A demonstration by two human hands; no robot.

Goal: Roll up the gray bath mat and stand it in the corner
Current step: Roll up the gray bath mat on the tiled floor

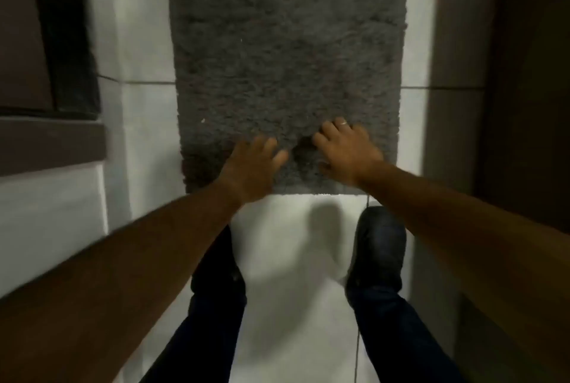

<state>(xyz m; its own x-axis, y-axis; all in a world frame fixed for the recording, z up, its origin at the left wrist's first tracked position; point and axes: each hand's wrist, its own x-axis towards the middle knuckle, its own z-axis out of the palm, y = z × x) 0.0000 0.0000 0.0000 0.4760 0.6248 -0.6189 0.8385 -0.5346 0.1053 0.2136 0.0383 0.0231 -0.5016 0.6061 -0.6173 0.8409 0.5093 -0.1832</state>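
Note:
The gray bath mat (pixel 287 52) lies flat on the white tiled floor and runs away from me to the top of the view. It is shaggy and unrolled. My left hand (pixel 253 163) hovers over the mat's near edge, fingers spread, a little blurred. My right hand (pixel 345 148) rests palm down on the mat close to the same edge, fingers apart, a ring on one finger. Neither hand has hold of the mat. The two hands are close together near the middle of the near edge.
White floor tiles (pixel 296 259) lie between my dark-trousered legs and shoes (pixel 379 247). A dark brown cabinet or frame (pixel 46 58) stands on the left. A brown wall or door (pixel 499 74) closes the right side. The passage is narrow.

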